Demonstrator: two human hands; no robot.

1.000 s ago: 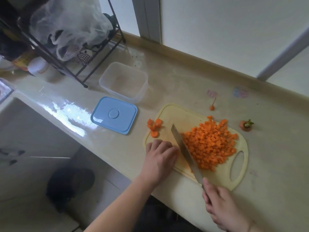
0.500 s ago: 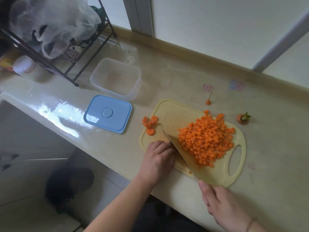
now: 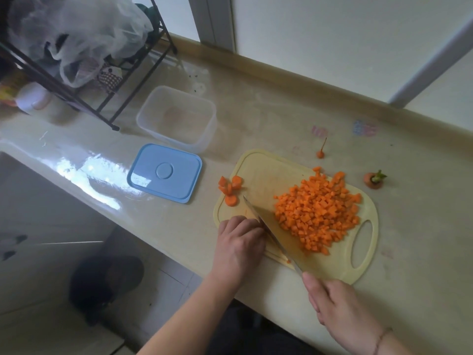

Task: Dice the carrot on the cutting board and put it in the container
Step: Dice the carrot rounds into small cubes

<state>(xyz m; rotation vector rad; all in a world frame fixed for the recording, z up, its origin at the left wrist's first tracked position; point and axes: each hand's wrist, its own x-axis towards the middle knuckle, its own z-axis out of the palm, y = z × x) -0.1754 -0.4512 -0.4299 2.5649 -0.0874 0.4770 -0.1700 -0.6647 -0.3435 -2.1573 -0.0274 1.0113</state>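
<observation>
Curled around the knife's handle, the right hand (image 3: 340, 307) holds the knife (image 3: 271, 230) with its blade slanting across the near half of the cutting board (image 3: 258, 167). On the blade's left side the left hand (image 3: 239, 245) rests knuckles-up on the board, fingers bent down; whether it grips any carrot beneath them cannot be told. Right of the blade, a heap of diced carrot (image 3: 318, 215) covers the board's middle, just short of the handle slot. A few thicker carrot slices (image 3: 229, 188) lie at the board's far-left corner, beyond the knife tip. On the counter (image 3: 422, 213) past the board sit a carrot top (image 3: 375, 180) with green stub and a thin carrot tail (image 3: 321, 152). Farther left, the clear container (image 3: 176, 119) stands open, well apart from the dice, its blue lid (image 3: 165, 172) flat beside it. A black wire rack (image 3: 107, 80) holding plastic bags stands behind.
</observation>
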